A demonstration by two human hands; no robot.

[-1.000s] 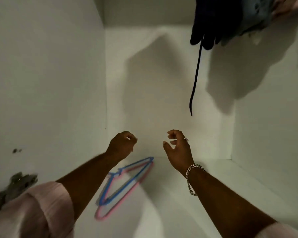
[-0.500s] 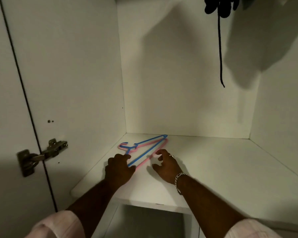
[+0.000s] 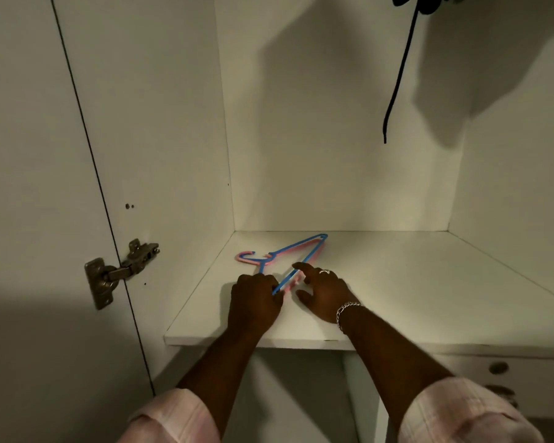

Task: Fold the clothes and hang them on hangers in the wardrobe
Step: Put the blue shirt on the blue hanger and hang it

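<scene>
Two thin plastic hangers lie stacked on the white wardrobe shelf [image 3: 397,282]: a blue hanger [image 3: 304,246] on top of a pink hanger [image 3: 245,256], hooks pointing left. My left hand [image 3: 255,300] has its fingers curled at the near corner of the blue hanger, gripping its lower bar. My right hand [image 3: 323,290], with a ring and a chain bracelet, rests beside it with the index finger stretched onto the hangers' near edge. Dark clothing [image 3: 419,0] hangs at the top, a black cord [image 3: 397,75] dangling from it.
The wardrobe door [image 3: 29,187] stands open at left on a brass hinge [image 3: 119,271]. White walls close in the compartment at left, back and right. Below the shelf at right is a drawer front with round knobs [image 3: 498,367].
Both hands have come down to the shelf and reached the hangers. The left hand has closed on the blue hanger's near corner; the right index finger now touches the hangers.
</scene>
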